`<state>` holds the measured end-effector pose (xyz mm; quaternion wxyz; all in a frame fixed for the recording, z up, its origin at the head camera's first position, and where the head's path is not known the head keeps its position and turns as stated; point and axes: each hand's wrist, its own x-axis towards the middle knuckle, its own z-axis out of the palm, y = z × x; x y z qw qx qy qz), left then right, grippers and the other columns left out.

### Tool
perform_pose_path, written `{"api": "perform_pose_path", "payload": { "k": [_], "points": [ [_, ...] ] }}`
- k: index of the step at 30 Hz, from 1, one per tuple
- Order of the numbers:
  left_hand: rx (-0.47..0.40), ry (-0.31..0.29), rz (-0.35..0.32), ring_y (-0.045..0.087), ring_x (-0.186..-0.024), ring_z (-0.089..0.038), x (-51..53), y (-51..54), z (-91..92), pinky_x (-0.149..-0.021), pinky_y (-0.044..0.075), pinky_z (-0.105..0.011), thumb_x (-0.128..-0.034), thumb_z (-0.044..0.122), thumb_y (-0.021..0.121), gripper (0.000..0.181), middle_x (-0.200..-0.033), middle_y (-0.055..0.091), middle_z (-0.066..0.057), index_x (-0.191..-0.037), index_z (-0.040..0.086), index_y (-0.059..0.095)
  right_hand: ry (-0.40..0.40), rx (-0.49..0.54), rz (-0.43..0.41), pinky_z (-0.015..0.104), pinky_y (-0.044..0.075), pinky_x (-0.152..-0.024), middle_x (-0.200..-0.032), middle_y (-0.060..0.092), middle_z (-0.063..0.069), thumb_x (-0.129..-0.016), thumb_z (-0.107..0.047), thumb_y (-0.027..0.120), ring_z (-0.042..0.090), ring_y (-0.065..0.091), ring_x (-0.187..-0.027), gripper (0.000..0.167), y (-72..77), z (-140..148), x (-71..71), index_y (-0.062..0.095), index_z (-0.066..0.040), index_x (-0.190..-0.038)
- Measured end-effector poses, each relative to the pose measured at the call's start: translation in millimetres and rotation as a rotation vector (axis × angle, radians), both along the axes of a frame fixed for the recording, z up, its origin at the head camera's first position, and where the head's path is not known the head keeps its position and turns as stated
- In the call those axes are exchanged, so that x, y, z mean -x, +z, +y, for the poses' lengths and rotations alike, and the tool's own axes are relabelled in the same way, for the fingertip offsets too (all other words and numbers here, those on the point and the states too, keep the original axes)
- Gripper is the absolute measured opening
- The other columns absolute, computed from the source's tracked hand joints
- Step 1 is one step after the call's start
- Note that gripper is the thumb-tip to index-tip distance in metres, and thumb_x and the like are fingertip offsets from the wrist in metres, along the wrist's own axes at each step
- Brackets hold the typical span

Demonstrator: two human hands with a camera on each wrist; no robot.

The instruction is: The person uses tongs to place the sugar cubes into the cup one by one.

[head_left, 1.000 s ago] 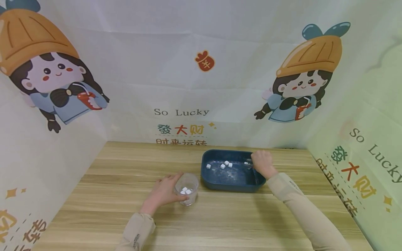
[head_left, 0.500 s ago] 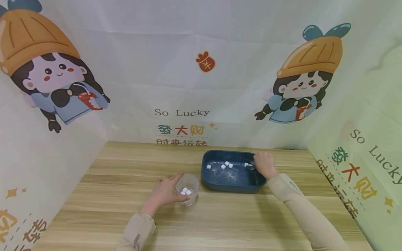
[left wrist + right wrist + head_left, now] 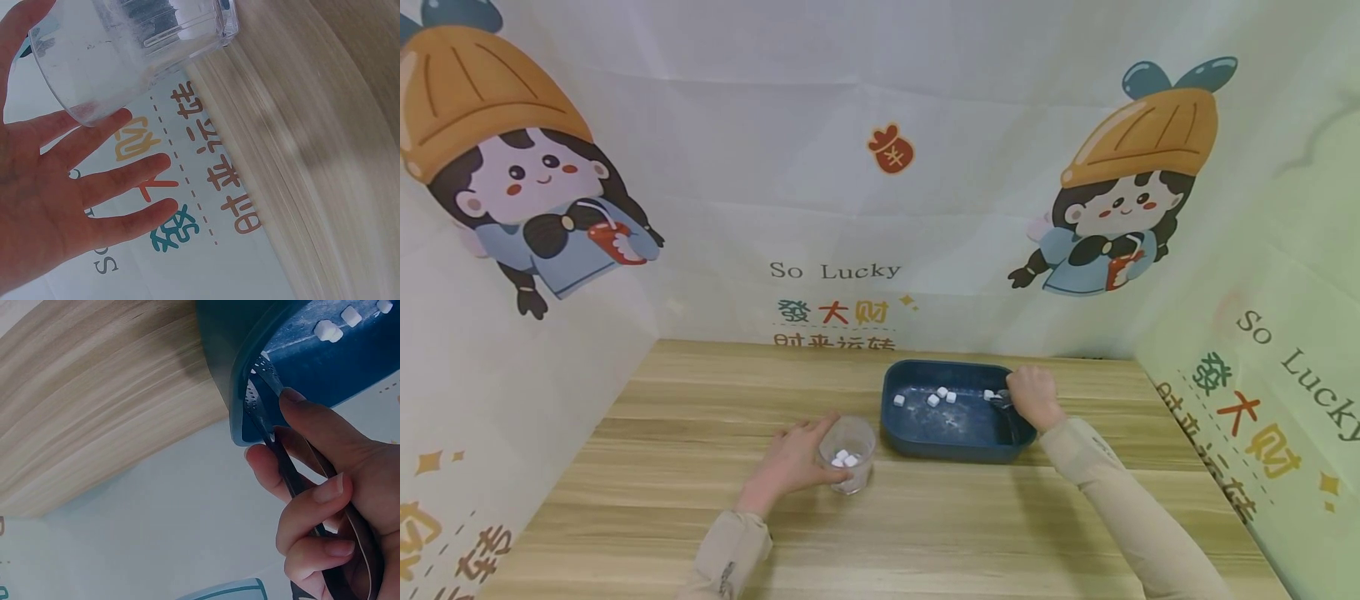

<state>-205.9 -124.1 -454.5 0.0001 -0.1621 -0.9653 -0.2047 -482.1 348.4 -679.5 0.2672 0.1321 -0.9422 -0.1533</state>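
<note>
Right of the frame's centre, you had just narrowed the tongs [image 3: 287, 469], fingers of your right hand [image 3: 1033, 397] round them, by a white cube [image 3: 988, 395] seemingly not yet lifted from the tray [image 3: 955, 450], while your left hand [image 3: 793, 456] gripped the cup [image 3: 853, 443].

Soft, fairly even light fills the head view, where the printed backdrop [image 3: 760, 150] looks greyish at top centre and yellow-green along the right edge. A faint, soft-edged shadow lies on the surface [image 3: 925, 533] at lower right, beside the sleeve [image 3: 1120, 500]. The printed figure [image 3: 553, 250] at upper left looks stretched. Both wrist views are dimmer: in the left, the clear cup [image 3: 94, 75] carries pale glints and the surface's grain bends and softens rightward; in the right, shade darkens the tray [image 3: 215, 337] and tongs [image 3: 284, 464].
</note>
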Motion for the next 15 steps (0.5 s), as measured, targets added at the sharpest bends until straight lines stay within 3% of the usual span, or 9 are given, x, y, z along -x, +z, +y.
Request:
{"api": "perform_pose_path", "payload": {
  "k": [4, 7, 8, 10, 13, 15],
  "points": [
    [-0.004, 0.001, 0.005, 0.045, -0.118, -0.037, -0.5, 0.2, 0.3, -0.096, 0.03, -0.062, -0.0615, 0.051, 0.074, 0.088, -0.128, 0.052, -0.014, -0.133, 0.013, 0.04, -0.021, 0.004, -0.039, 0.041, 0.022, -0.027, -0.053, 0.055, 0.004, -0.072, -0.008, 0.057, 0.028, 0.05, -0.044, 0.027, 15.7, -5.9, -13.7, 0.054, -0.018, -0.047],
    [-0.005, 0.001, 0.006, 0.045, -0.118, -0.037, -0.9, 0.6, 0.3, -0.096, 0.031, -0.062, -0.0616, 0.051, 0.074, 0.088, -0.127, 0.052, -0.014, -0.133, 0.013, 0.04, -0.019, 0.012, -0.042, 0.039, 0.022, -0.028, -0.053, 0.055, 0.005, -0.072, -0.007, 0.057, 0.028, 0.05, -0.044, 0.026, 38.9, -16.5, -33.9, 0.054, -0.017, -0.048],
    [-0.004, 0.001, 0.008, 0.046, -0.118, -0.037, -0.9, 0.7, 0.3, -0.096, 0.031, -0.062, -0.0616, 0.051, 0.074, 0.088, -0.127, 0.052, -0.014, -0.133, 0.013, 0.04, -0.019, 0.015, -0.045, 0.039, 0.022, -0.027, -0.053, 0.055, 0.005, -0.072, -0.007, 0.057, 0.028, 0.051, -0.045, 0.026, 38.4, -16.1, -33.6, 0.055, -0.017, -0.048],
    [-0.002, 0.0, 0.009, 0.045, -0.118, -0.037, -1.0, 0.6, 0.3, -0.096, 0.031, -0.061, -0.0617, 0.051, 0.073, 0.088, -0.127, 0.053, -0.014, -0.133, 0.013, 0.04, -0.022, 0.022, -0.05, 0.04, 0.022, -0.027, -0.054, 0.056, 0.005, -0.072, -0.009, 0.057, 0.028, 0.051, -0.045, 0.025, 24.0, -8.6, -21.9, 0.055, -0.017, -0.049],
    [0.002, -0.003, 0.013, 0.045, -0.118, -0.037, -1.1, 0.7, 0.4, -0.095, 0.032, -0.061, -0.0618, 0.051, 0.073, 0.088, -0.127, 0.053, -0.014, -0.133, 0.012, 0.04, -0.047, 0.025, -0.086, 0.044, 0.024, -0.027, -0.057, 0.058, 0.004, -0.073, -0.012, 0.057, 0.03, 0.052, -0.048, 0.023, -19.4, 13.8, 15.0, 0.056, -0.02, -0.051],
    [0.003, -0.003, 0.015, 0.046, -0.118, -0.037, -1.4, 0.8, 0.4, -0.095, 0.032, -0.061, -0.0618, 0.051, 0.073, 0.088, -0.126, 0.053, -0.014, -0.133, 0.013, 0.04, -0.045, 0.032, -0.086, 0.045, 0.022, -0.027, -0.057, 0.057, 0.004, -0.071, -0.013, 0.058, 0.029, 0.051, -0.047, 0.022, -35.1, 22.8, 28.0, 0.055, -0.02, -0.051]
  ]
}}
